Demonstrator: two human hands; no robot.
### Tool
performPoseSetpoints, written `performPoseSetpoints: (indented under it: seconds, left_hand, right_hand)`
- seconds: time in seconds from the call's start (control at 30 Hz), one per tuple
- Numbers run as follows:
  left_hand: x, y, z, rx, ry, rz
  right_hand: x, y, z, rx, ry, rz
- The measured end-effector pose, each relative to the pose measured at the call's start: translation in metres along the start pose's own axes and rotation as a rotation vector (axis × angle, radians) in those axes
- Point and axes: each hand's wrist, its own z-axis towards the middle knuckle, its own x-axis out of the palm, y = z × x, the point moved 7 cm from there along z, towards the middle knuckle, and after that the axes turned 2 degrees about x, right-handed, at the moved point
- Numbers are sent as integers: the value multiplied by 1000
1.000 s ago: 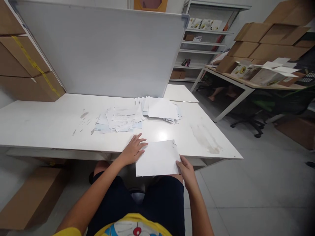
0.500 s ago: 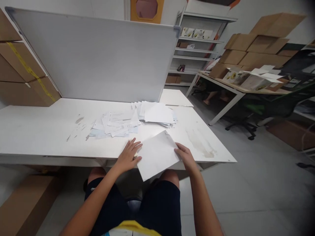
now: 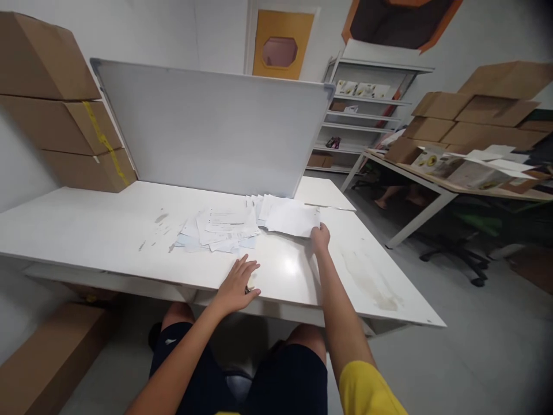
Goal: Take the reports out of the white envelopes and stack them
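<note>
One hand, the left hand (image 3: pixel 237 285), is spread at the near edge of the white table (image 3: pixel 108 230); a dark item (image 3: pixel 247 290) by its thumb is too small to identify. Farther out, the right hand (image 3: pixel 320 237) pinches the right end of a white sheet (image 3: pixel 294 220). The sheet extends leftward from the grip, over the right paper pile (image 3: pixel 260 208); contact between them cannot be confirmed. Left of that pile lies a spread of printed papers (image 3: pixel 224 227). Beyond the grip, a whiteboard (image 3: pixel 211 132) stands upright; stacked cartons (image 3: pixel 82 129) are at its left. Farthest, right of the whiteboard, is a shelving unit (image 3: pixel 363 124).
</note>
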Motion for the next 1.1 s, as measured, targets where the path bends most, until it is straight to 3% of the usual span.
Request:
performPoseSetpoints:
  seconds: [0.13,0.23,0.3,0.47,0.57,0.67,0.73,0.8,0.97,1.1]
  left_hand:
    - [-1,-2,0,-17,14,-9]
    - [-2,-4,0,-36,20,-23]
    - [-2,-5,-2,-32,28,-45]
    - [-14,-1,-6,43,0,-143]
    - [-39,29,8,19,-73,-39]
    - [-66,81,32,-144,-124,225]
    - [-74,120,41,-351,-76,373]
    - [-71,145,41,-463,31,434]
    - [-62,157,15,-469,86,418]
    - [-77,174,-14,-447,61,365]
  right_hand:
    - [2,-9,-13,64,-151,-155]
    - [-1,-11,-29,24,-161,-281]
    - [3,-7,-39,-76,-81,-400]
    - [28,3,-58,-321,275,-483]
    - [42,10,-63,-424,400,-501]
    - [45,15,-65,-475,425,-521]
    - [45,17,-66,-485,428,-534]
    - [43,18,-68,-487,431,-542]
    - [40,18,-70,-487,427,-552]
    - [40,16,-69,-491,422,-543]
